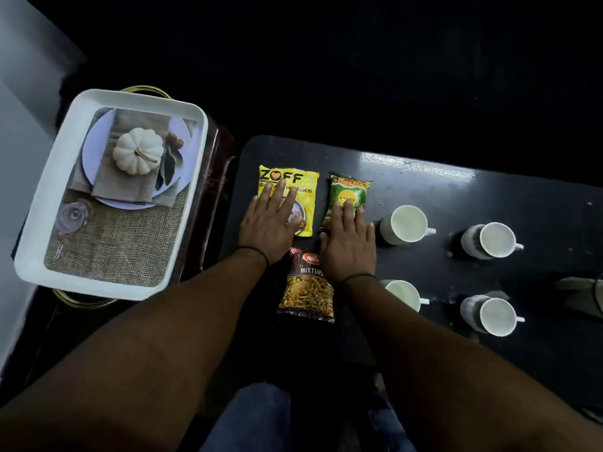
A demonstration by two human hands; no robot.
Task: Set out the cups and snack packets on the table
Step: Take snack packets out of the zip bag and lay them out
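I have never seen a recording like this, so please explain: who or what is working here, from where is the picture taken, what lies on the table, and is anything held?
There is no machine, only a person with bare hands. The single picture comes from a camera worn on the head, looking down. On the dark table lie three snack packets: a yellow packet, a green packet and a brown mixture packet. To the right stand four white cups, apparently empty. The left hand rests flat on the yellow packet, the right hand on the green one, fingers spread. Nothing is lifted or gripped. At the left sits a white tray with a printed picture inside.
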